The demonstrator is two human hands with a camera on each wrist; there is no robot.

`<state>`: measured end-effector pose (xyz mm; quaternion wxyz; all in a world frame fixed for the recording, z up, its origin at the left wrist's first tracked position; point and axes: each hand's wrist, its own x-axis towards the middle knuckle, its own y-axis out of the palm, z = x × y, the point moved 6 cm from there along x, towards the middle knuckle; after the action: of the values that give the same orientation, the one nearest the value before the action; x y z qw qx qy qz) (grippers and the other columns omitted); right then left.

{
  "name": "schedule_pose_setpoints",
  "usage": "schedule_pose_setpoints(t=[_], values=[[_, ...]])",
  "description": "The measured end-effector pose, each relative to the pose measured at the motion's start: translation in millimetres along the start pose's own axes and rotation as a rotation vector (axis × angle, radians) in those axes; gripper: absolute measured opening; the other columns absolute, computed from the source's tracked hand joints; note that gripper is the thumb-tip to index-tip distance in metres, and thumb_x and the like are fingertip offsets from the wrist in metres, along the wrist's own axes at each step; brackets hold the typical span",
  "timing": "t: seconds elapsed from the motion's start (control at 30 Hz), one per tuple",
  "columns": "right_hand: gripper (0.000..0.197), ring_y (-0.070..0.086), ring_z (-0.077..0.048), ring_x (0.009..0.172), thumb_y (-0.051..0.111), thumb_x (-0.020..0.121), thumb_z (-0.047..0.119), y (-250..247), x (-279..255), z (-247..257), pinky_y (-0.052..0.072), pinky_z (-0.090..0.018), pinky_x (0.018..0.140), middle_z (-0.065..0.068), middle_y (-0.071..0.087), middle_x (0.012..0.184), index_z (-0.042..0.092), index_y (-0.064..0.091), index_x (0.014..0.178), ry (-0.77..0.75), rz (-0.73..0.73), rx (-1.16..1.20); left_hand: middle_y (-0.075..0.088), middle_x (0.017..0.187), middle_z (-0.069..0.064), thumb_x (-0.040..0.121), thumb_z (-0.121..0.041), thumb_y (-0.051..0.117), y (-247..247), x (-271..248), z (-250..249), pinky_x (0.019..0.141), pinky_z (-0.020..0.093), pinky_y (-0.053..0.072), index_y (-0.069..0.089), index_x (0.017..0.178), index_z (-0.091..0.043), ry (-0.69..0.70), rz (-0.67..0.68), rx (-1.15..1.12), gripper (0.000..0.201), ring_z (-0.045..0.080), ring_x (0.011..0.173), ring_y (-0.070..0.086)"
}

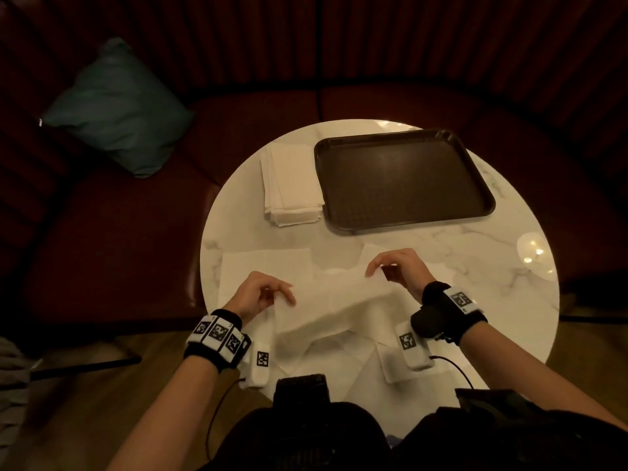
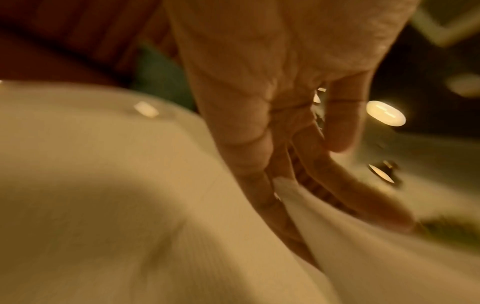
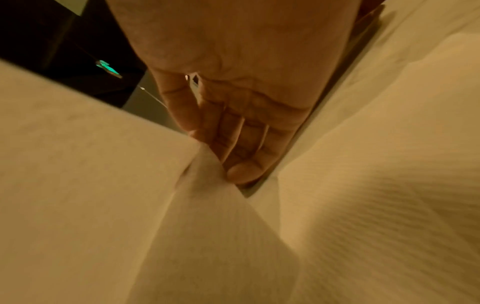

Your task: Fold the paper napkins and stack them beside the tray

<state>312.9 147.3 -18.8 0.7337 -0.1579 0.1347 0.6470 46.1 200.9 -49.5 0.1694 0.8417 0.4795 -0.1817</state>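
The left hand (image 1: pixel 263 294) is pinching one corner of an unfolded paper napkin (image 1: pixel 334 309) between thumb and fingertips, the other fingers (image 2: pixel 345 197) lying loosely spread over the sheet; the right hand (image 1: pixel 399 271) is pinching the opposite corner in the same way, and the napkin is hanging between the two hands, raised off the tabletop (image 1: pixel 424 243) along its far edge and sagging in the middle; in the left wrist view the paper is running up between the thumb and the fingers, though the picture is blurred; in the right wrist view the paper is gathering to a point at the fingertips (image 3: pixel 244 171). More flat napkins (image 1: pixel 268 270) are lying on the near part of the round marble-patterned tabletop, under and beside the held one; a stack of folded napkins (image 1: pixel 292 188) is sitting farther back, just left of the dark brown tray (image 1: pixel 404 178), its right edge touching or nearly touching the tray's rim; I cannot tell which. Both wrists are wearing black bands with printed marker tags (image 1: pixel 219 331); a teal cushion (image 1: pixel 115 107) is lying on the dark red sofa (image 1: pixel 119 212) behind the tabletop.
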Motion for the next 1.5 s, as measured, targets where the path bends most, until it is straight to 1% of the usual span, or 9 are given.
schedule_pose_setpoints(t=[0.1, 0.17, 0.3, 0.47, 0.67, 1.0, 1.2, 1.33, 1.5], values=[[0.030, 0.058, -0.014, 0.067, 0.056, 0.090, 0.004, 9.4, 0.8, 17.0, 0.046, -0.021, 0.067, -0.005, 0.071, 0.069, 0.005, 0.072, 0.065, -0.079, 0.065, -0.083, 0.061, 0.063, 0.002, 0.090, -0.016, 0.063, 14.3, 5.8, -13.6, 0.065, 0.025, 0.041, 0.061, 0.086, -0.010, -0.023, 0.163, 0.355, 0.008, 0.011, 0.060, 0.053], [0.021, 0.059, -0.014, 0.071, 0.073, 0.080, 0.005, 19.5, 2.2, 25.5, 0.047, -0.025, 0.076, 0.001, 0.068, 0.068, 0.015, 0.071, 0.062, -0.138, 0.140, -0.239, 0.066, 0.073, 0.003, 0.084, -0.034, 0.073, 27.1, 11.7, -14.9, 0.072, 0.027, 0.044, 0.055, 0.105, -0.019, -0.042, 0.286, 0.534, 0.031, 0.013, 0.069, 0.056], [0.025, 0.060, -0.009, 0.078, 0.081, 0.069, 0.000, 30.4, 2.5, 43.3, 0.044, -0.030, 0.085, 0.004, 0.064, 0.079, 0.016, 0.063, 0.074, -0.243, 0.188, -0.288, 0.071, 0.086, 0.008, 0.083, -0.013, 0.074, 60.9, 14.0, -30.8, 0.081, 0.031, 0.049, 0.068, 0.108, -0.008, 0.033, 0.439, 0.511, 0.026, 0.014, 0.079, 0.062], [0.081, 0.053, -0.008, 0.110, 0.091, 0.060, 0.028, 3.3, -7.0, 61.0, 0.047, -0.025, 0.084, 0.005, 0.050, 0.125, 0.035, 0.043, 0.126, -0.387, -0.043, -0.347, 0.069, 0.079, 0.005, 0.084, -0.012, 0.073, 22.6, 55.4, -88.2, 0.065, 0.031, 0.047, 0.073, 0.093, -0.007, 0.195, 0.040, 0.448, 0.009, 0.018, 0.071, 0.060], [0.081, 0.049, -0.005, 0.116, 0.087, 0.066, 0.033, -42.7, -21.3, 52.5, 0.046, -0.029, 0.086, 0.012, 0.041, 0.135, 0.043, 0.037, 0.128, -0.329, -0.219, -0.396, 0.063, 0.078, 0.004, 0.090, -0.032, 0.067, -40.4, 128.1, -150.2, 0.055, 0.024, 0.035, 0.067, 0.088, -0.013, 0.102, -0.480, 0.230, 0.019, 0.019, 0.064, 0.055], [0.067, 0.058, -0.011, 0.101, 0.084, 0.071, 0.023, -88.1, -31.2, 18.1, 0.048, -0.028, 0.076, 0.009, 0.052, 0.124, 0.035, 0.043, 0.122, -0.202, -0.431, -0.265, 0.054, 0.137, 0.018, 0.083, -0.037, 0.074, -70.8, 205.2, -156.2, 0.096, 0.039, 0.046, 0.043, 0.137, 0.003, -0.150, -0.677, 0.577, 0.074, 0.033, 0.121, 0.055], [0.049, 0.061, -0.011, 0.093, 0.081, 0.075, 0.020, -68.3, -17.6, 12.8, 0.049, -0.027, 0.071, 0.008, 0.058, 0.115, 0.027, 0.053, 0.114, -0.158, -0.367, -0.279, 0.073, 0.094, 0.011, 0.064, -0.063, 0.077, -95.9, 190.9, -144.7, 0.073, 0.037, 0.060, 0.064, 0.110, 0.001, -0.174, -0.610, 0.594, 0.080, 0.023, 0.074, 0.072], [0.023, 0.063, -0.010, 0.072, 0.080, 0.076, 0.019, -25.2, 3.7, 3.0, 0.046, -0.019, 0.065, 0.003, 0.069, 0.088, 0.022, 0.066, 0.094, -0.049, -0.207, -0.403, 0.071, 0.088, 0.012, 0.075, -0.045, 0.076, -106.7, 132.3, -118.7, 0.086, 0.040, 0.056, 0.068, 0.081, -0.006, -0.113, -0.585, 0.890, 0.041, 0.029, 0.088, 0.066], [0.026, 0.066, -0.013, 0.066, 0.078, 0.076, 0.018, 59.0, 18.5, -31.4, 0.054, -0.026, 0.069, -0.006, 0.074, 0.083, 0.013, 0.068, 0.100, 0.247, 0.045, -0.344, 0.058, 0.117, 0.019, 0.076, -0.033, 0.078, -109.8, 46.4, -39.3, 0.091, 0.043, 0.051, 0.061, 0.106, -0.008, -0.240, -0.603, 1.017, 0.042, 0.037, 0.107, 0.056]])
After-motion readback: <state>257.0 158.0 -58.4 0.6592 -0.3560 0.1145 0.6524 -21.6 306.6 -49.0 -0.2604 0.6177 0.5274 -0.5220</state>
